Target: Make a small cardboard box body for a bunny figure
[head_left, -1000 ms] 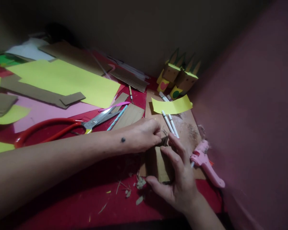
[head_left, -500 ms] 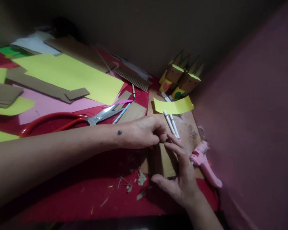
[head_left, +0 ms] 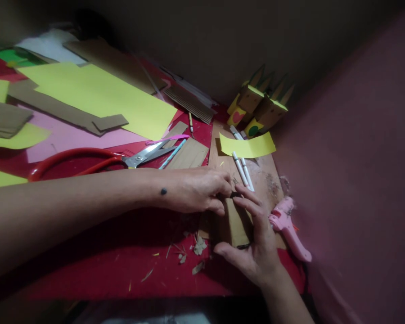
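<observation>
A small brown cardboard box (head_left: 238, 222) lies on a wooden board near the table's front edge, its near end dark. My right hand (head_left: 259, 243) spans it from the right, fingers at the far end and thumb by the near end. Reaching across from the left, my left hand (head_left: 202, 189) has its fingers curled down at the box's far end. What its fingertips hold, if anything, is hidden behind the knuckles. A dark bit shows between the two hands' fingertips.
Red-handled scissors (head_left: 135, 159) lie open beyond my left forearm. A pink glue gun (head_left: 288, 229) rests at right. White markers (head_left: 243, 171) and a yellow paper strip (head_left: 248, 145) lie ahead, before cardboard figures (head_left: 261, 103). Yellow paper (head_left: 114, 96) and scraps (head_left: 199, 246) lie about.
My left hand has shifted slightly, and its thumb now stands a little apart from the curled fingers. My right hand stays around the box. The view has tilted slightly.
</observation>
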